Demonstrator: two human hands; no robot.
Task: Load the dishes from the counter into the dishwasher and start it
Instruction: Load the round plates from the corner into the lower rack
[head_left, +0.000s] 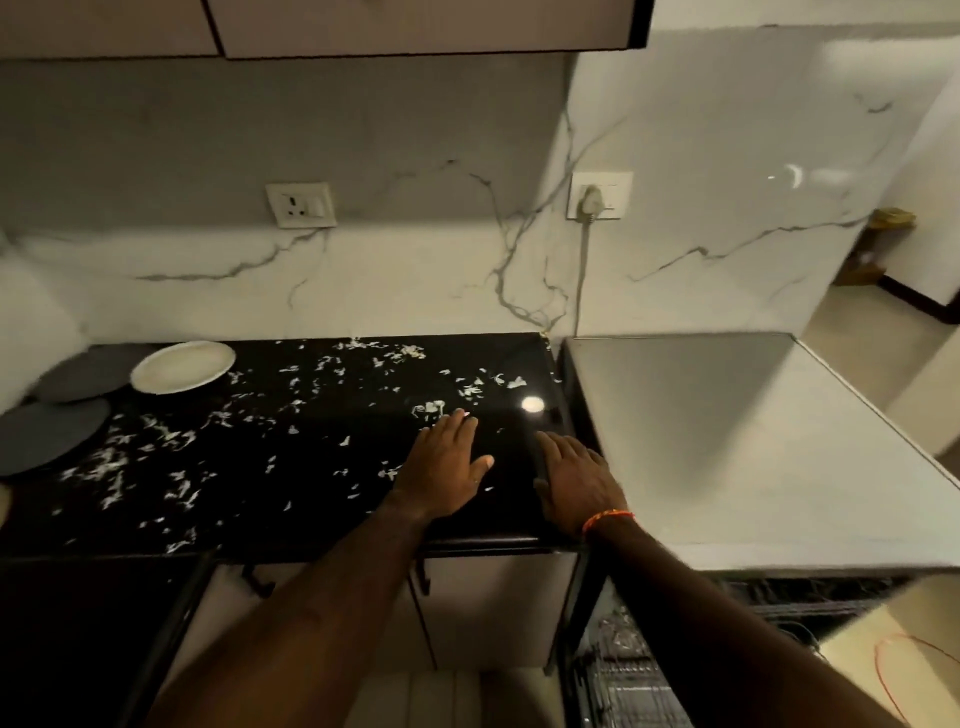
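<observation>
- So, the dishes are what I am after: a white plate (183, 366), round, shallow and matte, sits at the far left of the counter (311, 467), its edge overlapping a grey plate (85, 371), with a second grey plate (49, 434) just nearer.
- Both of my hands are well apart from them, at the counter's right end.
- My left hand (444, 467) lies flat with fingers straight and spread, gripping nothing.
- My right hand (576, 480), with an orange thread at the wrist, is likewise flat and empty near the right edge.
- I judge this a reach between loads; the next move calls for swinging left to lift the white plate off the stack.
- That counter is glossy black stone flecked with white, mirroring a lamp.
- At right stands the dishwasher (727, 441), its top smooth and pale; below it I think I see wire racks (623, 670) pulled out, though that corner is dark.
- Behind runs a veined marble-look wall.
</observation>
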